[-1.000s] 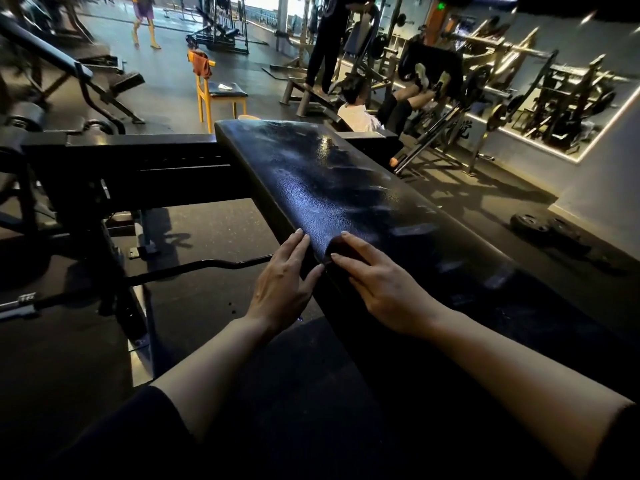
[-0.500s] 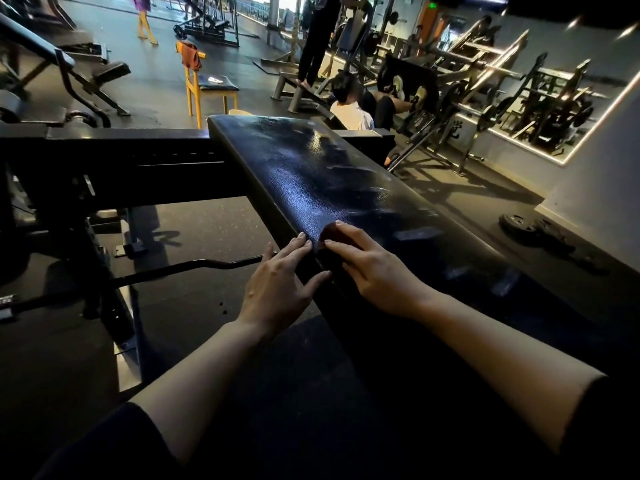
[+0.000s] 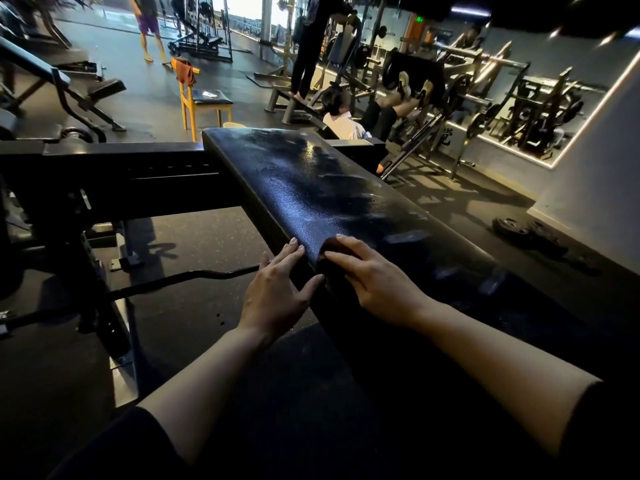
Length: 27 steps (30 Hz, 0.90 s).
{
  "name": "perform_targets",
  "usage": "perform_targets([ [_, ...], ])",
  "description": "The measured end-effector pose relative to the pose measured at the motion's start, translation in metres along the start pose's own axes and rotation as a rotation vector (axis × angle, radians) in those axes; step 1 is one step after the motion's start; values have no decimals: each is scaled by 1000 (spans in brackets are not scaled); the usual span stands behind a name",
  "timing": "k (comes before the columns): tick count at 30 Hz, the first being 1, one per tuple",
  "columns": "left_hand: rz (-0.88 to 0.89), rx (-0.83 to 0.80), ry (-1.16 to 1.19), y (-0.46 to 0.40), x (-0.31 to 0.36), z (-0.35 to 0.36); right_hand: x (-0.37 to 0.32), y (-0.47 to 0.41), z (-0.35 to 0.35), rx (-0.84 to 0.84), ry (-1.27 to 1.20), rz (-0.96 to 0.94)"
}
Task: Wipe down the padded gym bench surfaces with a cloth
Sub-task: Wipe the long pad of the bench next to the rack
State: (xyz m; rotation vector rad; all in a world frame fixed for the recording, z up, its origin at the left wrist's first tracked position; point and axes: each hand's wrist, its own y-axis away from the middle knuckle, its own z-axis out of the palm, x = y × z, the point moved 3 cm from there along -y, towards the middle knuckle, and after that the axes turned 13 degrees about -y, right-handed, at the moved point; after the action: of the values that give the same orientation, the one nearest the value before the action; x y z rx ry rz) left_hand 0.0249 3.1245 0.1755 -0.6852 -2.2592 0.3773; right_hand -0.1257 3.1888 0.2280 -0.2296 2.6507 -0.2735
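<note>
The person's right hand [image 3: 377, 278] lies flat on the top of the padded bench [image 3: 346, 202], fingers straight and spread over a small dark cloth [image 3: 329, 252] that shows only as a bunched edge ahead of the fingertips; the left hand [image 3: 277, 289] rests with relaxed, straight fingers against the bench's left edge, its thumb reaching toward the cloth, and it holds nothing.

The likeliest slip from here is that the cloth, pressed rather than gripped, bunches up or slides out from under the palm on a long stroke, since the vinyl looks smooth and glossy; the cloth is almost the same colour as the pad, so a lost corner may be hard to notice in this dim light; the left hand sits on the rounded edge and could slide off toward the curl bar [image 3: 180, 277] lying on the floor below; streaks may also be left, as the sheen makes wet and dry patches hard to tell apart.

The bench pad is black pebbled upholstery, long and narrow, running away from the person toward the gym floor; its middle and far end catch window light and show smeared, cloudy marks; the near part is in shadow. Beyond the far end stands a yellow chair [image 3: 204, 102], and a person [image 3: 343, 119] sits at a leg press machine.
</note>
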Motion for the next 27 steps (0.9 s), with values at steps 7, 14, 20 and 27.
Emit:
perform_targets([
  [7,-16,102,-51,10,18,3,6,-40,7,77,35,173],
  [14,146,136,-1,34,58,16,-1,58,-17,-6,-54,-32],
  [20,98,129,14,37,60,22,34,-19,-12,71,3,196],
  [27,77,93,12,36,59,21,30,37,-21,50,-18,52],
])
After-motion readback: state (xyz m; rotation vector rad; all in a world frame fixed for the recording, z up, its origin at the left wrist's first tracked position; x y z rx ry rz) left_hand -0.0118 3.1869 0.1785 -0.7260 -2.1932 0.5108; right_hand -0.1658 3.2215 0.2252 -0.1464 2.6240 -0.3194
